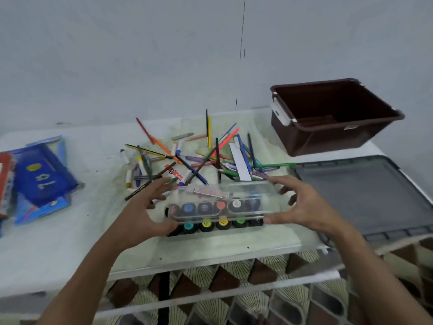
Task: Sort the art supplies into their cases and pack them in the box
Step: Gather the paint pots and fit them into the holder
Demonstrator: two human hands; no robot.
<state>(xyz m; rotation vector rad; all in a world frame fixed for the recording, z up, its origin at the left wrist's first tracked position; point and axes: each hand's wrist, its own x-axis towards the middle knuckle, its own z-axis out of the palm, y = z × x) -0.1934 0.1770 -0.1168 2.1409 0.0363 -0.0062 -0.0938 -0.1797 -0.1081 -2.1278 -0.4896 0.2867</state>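
Note:
A clear plastic marker case (218, 207) with two rows of coloured marker caps sits on the white table (70, 242) near its front edge. My left hand (143, 212) grips the case's left end, thumb at the front. My right hand (302, 205) grips its right end, fingers spread over the back corner. Behind the case lies a loose pile of pencils, pens and crayons (199, 156). A brown plastic box (332, 116) stands open at the back right.
A grey lid (365, 191) lies flat on the right, below the box. Blue pencil cases (42, 177) and a red-edged pack (4, 184) sit at the far left. A white paper strip (241, 163) rests in the pile. Patterned floor shows under the table's front edge.

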